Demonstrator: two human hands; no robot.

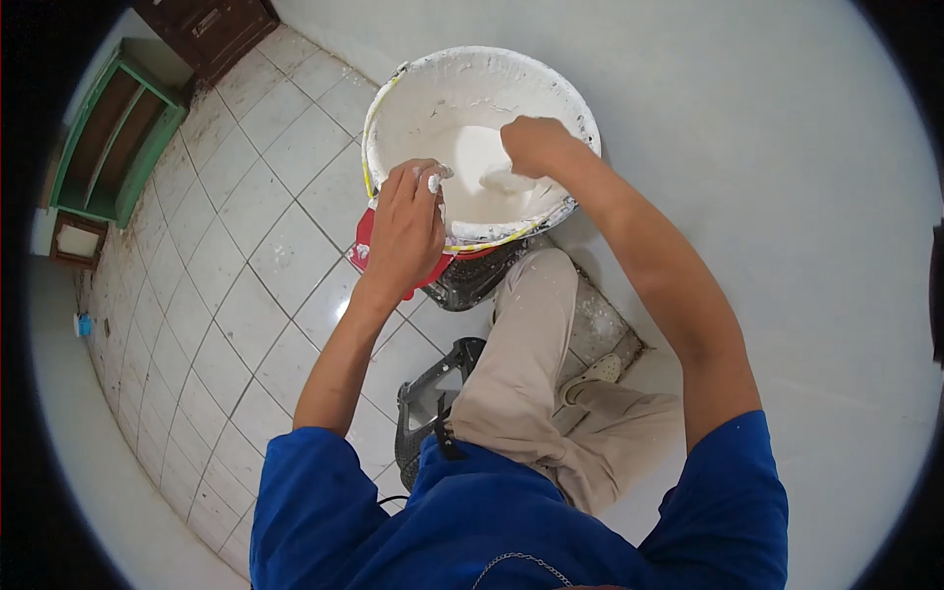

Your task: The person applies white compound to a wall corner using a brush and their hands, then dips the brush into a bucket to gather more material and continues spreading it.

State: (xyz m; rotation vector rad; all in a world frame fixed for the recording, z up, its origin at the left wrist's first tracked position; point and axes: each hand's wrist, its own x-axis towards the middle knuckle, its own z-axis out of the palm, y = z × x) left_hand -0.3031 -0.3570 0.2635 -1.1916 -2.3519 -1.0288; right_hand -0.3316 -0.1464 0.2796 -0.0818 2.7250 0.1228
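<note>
A large bucket (580, 103), its walls and rim coated with white, holds thick white paint or filler (472, 147). My right hand (536, 146) is closed in a fist over the bucket's right side. Just below it a white-coated lump or tool end (501, 179) sits in the white material; what the fist grips is hidden. At the near left rim, my left hand (411, 211) has white smears on its fingers, which curl over a red plastic piece (364, 238). Red shows on both sides of the wrist; its full shape is hidden.
A dark, paint-speckled base (472, 285) shows under the bucket. A grey-black plastic object (418, 393) lies near my legs on the tiled floor (280, 251). The pale wall (767, 167) rises at right. A green shelf (113, 138) and brown door (211, 34) are at far left.
</note>
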